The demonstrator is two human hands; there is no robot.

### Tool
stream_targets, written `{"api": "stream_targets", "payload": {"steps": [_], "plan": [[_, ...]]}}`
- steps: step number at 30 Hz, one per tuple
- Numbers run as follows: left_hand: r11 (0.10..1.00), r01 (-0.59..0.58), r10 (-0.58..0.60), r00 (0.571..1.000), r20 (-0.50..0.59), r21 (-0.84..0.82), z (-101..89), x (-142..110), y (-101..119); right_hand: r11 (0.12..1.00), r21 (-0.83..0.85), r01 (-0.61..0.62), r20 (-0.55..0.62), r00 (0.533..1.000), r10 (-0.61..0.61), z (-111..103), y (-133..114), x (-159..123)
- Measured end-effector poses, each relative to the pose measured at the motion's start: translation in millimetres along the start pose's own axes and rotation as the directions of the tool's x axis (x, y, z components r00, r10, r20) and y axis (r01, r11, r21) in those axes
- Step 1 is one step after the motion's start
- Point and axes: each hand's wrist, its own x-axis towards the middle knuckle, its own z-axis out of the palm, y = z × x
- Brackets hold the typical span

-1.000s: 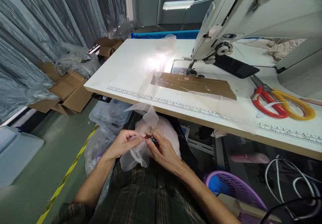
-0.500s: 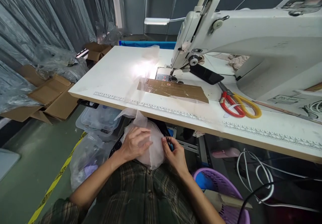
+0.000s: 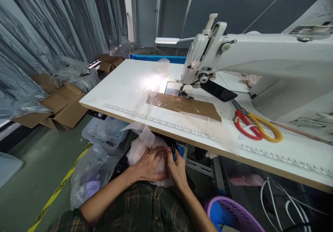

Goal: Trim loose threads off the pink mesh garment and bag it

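Observation:
A pile of sheer, pale fabric (image 3: 135,150) lies in my lap below the table edge, with a strip running up onto the tabletop. My left hand (image 3: 149,164) rests on it, fingers stretched out and thumb apart, the fingertips reaching my right hand (image 3: 178,169). Closed around small dark thread snips (image 3: 174,152) with a bluish part, my right hand sits at the right side of the fabric. The snips point upward, and their lower part is hidden by the fingers.
On the white table (image 3: 119,82) stands a sewing machine (image 3: 249,51). A brown cardboard strip (image 3: 186,107), a black phone-like slab (image 3: 218,90) and red-and-yellow scissors (image 3: 256,124) lie there. Below are a purple basket (image 3: 234,213) and a clear bin (image 3: 104,131). Open cartons (image 3: 62,103) sit left.
My left hand has moved right across the fabric and now meets my right hand. The snips now stand more upright. The camera view has tilted upward a little.

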Motion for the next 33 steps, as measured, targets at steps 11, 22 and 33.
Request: {"api": "stream_targets", "payload": {"steps": [11,22,33], "plan": [[0.806,0.394,-0.588,0.612,-0.528,-0.442,-54.2,5,-9,0.997,-0.033,0.064,0.009,0.998,-0.063,-12,-20,1],[0.961,0.032,0.115,0.859,-0.499,0.275,-94.1,-15,27,0.96,-0.121,0.251,0.152,0.961,-0.232,22,-108,22],[0.92,0.009,-0.101,0.971,-0.216,-0.392,-126.8,-20,10,0.932,0.22,0.288,0.53,0.767,-0.362,0,-102,-31]]}}
